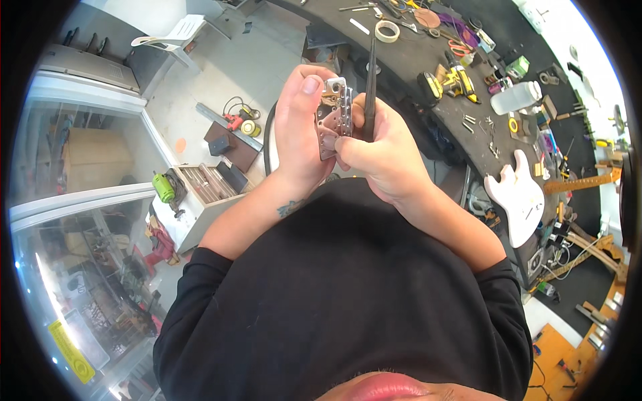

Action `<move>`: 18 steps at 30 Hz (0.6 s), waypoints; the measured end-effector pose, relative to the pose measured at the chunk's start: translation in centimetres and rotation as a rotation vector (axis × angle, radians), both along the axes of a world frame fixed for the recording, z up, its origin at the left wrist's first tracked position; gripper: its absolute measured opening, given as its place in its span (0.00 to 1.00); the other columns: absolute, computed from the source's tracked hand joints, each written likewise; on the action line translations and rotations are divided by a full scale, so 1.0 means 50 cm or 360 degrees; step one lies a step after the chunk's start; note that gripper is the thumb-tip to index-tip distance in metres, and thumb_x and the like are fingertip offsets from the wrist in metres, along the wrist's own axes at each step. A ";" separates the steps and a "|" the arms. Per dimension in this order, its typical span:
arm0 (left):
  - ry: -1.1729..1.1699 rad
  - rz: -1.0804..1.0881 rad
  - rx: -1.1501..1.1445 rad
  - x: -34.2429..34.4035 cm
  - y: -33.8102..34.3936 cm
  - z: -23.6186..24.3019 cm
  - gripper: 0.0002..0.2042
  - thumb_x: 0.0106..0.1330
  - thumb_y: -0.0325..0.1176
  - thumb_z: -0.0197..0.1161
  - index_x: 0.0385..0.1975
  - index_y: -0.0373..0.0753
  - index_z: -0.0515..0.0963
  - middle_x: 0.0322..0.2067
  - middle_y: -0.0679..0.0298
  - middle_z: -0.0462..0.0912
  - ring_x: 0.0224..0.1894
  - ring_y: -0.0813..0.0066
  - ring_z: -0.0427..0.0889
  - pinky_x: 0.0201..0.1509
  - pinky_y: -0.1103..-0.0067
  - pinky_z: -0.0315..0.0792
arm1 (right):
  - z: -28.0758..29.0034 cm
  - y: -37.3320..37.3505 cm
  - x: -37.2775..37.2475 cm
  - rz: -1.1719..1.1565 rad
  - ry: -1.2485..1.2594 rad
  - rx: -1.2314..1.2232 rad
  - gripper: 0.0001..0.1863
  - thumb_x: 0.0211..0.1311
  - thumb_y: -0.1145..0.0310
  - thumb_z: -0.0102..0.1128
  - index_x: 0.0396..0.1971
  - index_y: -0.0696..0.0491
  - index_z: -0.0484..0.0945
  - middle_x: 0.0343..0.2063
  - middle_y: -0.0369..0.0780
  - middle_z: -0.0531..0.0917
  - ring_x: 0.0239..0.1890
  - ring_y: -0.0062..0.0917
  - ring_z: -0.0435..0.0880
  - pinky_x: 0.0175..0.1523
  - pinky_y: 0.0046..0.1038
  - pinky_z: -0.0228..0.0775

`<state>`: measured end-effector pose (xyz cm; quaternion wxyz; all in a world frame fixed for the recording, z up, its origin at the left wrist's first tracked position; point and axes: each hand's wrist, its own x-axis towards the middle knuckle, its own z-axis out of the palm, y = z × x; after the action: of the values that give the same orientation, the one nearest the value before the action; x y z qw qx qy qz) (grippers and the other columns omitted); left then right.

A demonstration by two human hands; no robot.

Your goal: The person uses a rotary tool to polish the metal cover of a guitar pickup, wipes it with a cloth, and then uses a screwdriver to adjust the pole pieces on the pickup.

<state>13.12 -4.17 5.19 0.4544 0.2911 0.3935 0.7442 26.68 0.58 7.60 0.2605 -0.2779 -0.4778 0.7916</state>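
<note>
In front of my chest, my left hand (296,127) is closed around a shiny metal guitar bridge (327,123), its thumb up by the top edge. Small saddles and screws run along the bridge's right side. My right hand (394,150) grips a long, dark, tapered tool (371,83) that points upward, narrowing to a thin tip; its exact kind is unclear. The right thumb presses on the bridge's lower part, so both hands touch it. Fingers hide the tool's lower end and part of the bridge.
A dark workbench (408,57) curves along the right, holding a yellow cordless drill (459,81), a tape roll (386,31), a translucent bottle (516,98) and a white guitar body (518,200). To the left are a drawer unit (194,217), glass panels and a white chair (175,33).
</note>
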 end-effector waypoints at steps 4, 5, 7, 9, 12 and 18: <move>-0.0151 -0.0058 0.0023 -0.045 0.020 0.002 0.20 0.80 0.53 0.49 0.50 0.40 0.69 0.29 0.59 0.80 0.24 0.71 0.82 0.26 0.75 0.76 | 0.000 0.034 -0.047 0.0063 0.0032 -0.0043 0.15 0.54 0.83 0.61 0.36 0.52 0.66 0.38 0.41 0.83 0.33 0.20 0.80 0.34 0.25 0.73; -0.0193 -0.0046 0.0009 -0.049 0.024 0.002 0.20 0.80 0.53 0.49 0.50 0.40 0.69 0.28 0.59 0.80 0.24 0.71 0.82 0.26 0.75 0.76 | 0.002 0.041 -0.053 0.0084 0.0052 -0.0092 0.14 0.54 0.83 0.61 0.36 0.53 0.67 0.38 0.41 0.83 0.33 0.20 0.80 0.34 0.25 0.73; -0.0231 -0.0013 -0.0001 -0.055 0.030 0.001 0.20 0.80 0.53 0.49 0.50 0.40 0.69 0.28 0.58 0.81 0.24 0.71 0.82 0.25 0.75 0.76 | 0.009 0.051 -0.065 0.0134 0.0046 -0.0090 0.14 0.54 0.82 0.61 0.36 0.53 0.67 0.37 0.40 0.82 0.33 0.20 0.80 0.34 0.25 0.73; -0.0184 0.0066 0.0011 -0.061 0.035 -0.002 0.20 0.80 0.53 0.49 0.50 0.39 0.69 0.28 0.57 0.81 0.24 0.71 0.82 0.26 0.76 0.76 | 0.011 0.061 -0.076 0.0176 0.0049 -0.0088 0.14 0.54 0.82 0.61 0.36 0.53 0.67 0.37 0.40 0.82 0.32 0.21 0.80 0.34 0.25 0.73; -0.0162 0.0187 0.0000 -0.068 0.049 0.005 0.20 0.80 0.52 0.49 0.50 0.38 0.69 0.27 0.56 0.82 0.24 0.71 0.82 0.26 0.77 0.75 | 0.014 0.081 -0.089 0.0232 0.0011 -0.0063 0.14 0.54 0.82 0.62 0.37 0.54 0.69 0.36 0.39 0.82 0.32 0.20 0.80 0.34 0.25 0.73; -0.0145 0.0263 -0.0062 -0.063 0.055 0.007 0.20 0.80 0.51 0.50 0.49 0.37 0.70 0.26 0.57 0.82 0.23 0.73 0.82 0.27 0.79 0.76 | 0.010 0.099 -0.097 0.0328 0.0045 -0.0099 0.15 0.55 0.80 0.63 0.43 0.57 0.73 0.36 0.37 0.82 0.34 0.17 0.80 0.35 0.23 0.73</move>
<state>9.96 -1.40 5.56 0.4144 0.2145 0.4095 0.7839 21.80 5.54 8.07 0.1757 -0.2240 -0.4752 0.8325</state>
